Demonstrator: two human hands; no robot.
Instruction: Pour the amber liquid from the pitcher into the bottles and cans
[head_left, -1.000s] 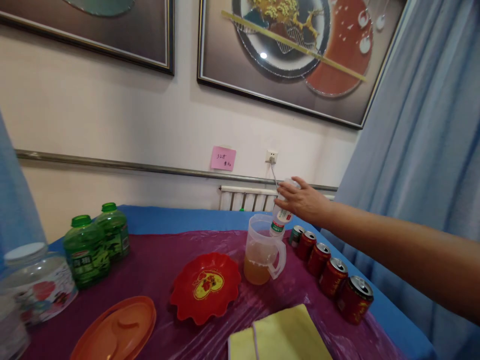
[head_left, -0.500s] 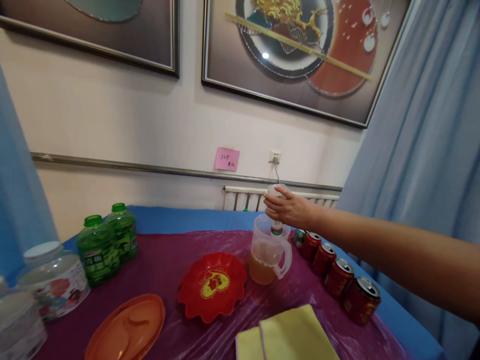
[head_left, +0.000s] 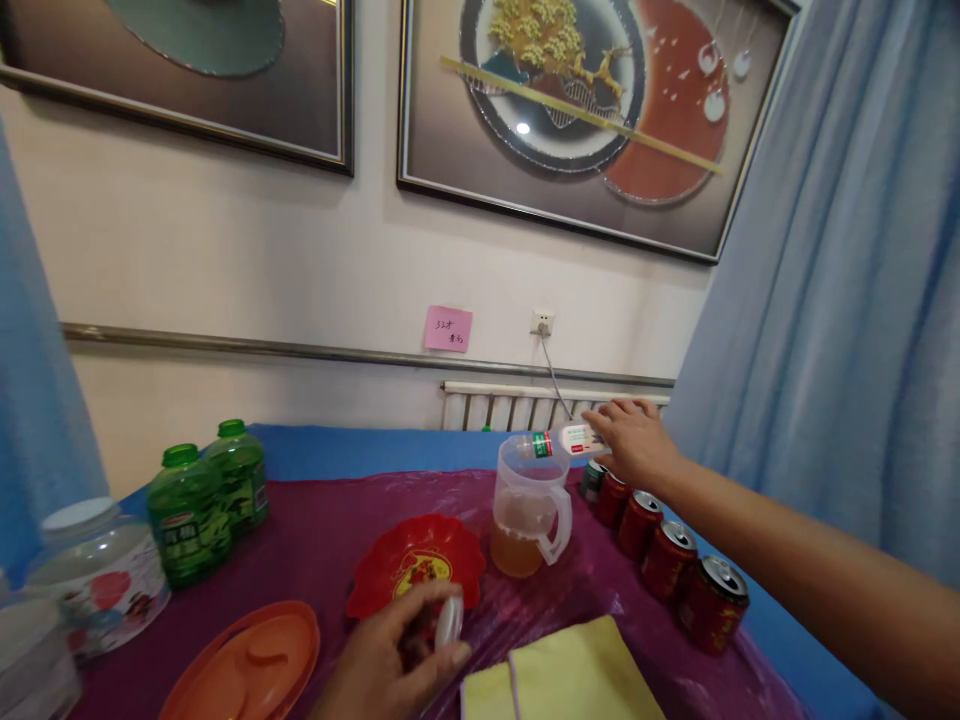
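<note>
- Right hand (head_left: 637, 447), grip clamped on the bottle (head_left: 576, 438): aim its neck inside the jug (head_left: 519, 515).
- Left hand (head_left: 375, 655), grip pinching a pale cap (head_left: 449, 622): hold this aside.

1 pitcher (head_left: 521, 530) on table (head_left: 315, 550), 1 bottle (head_left: 576, 440) at its rim. Pitcher's right: 5 cans (head_left: 669, 562); left: 1 dish (head_left: 412, 555); front: 1 cloth (head_left: 566, 675). Far left: 2 jars (head_left: 105, 580), 2 jugs (head_left: 187, 525) behind, 1 tray (head_left: 247, 655) to their right.
</note>
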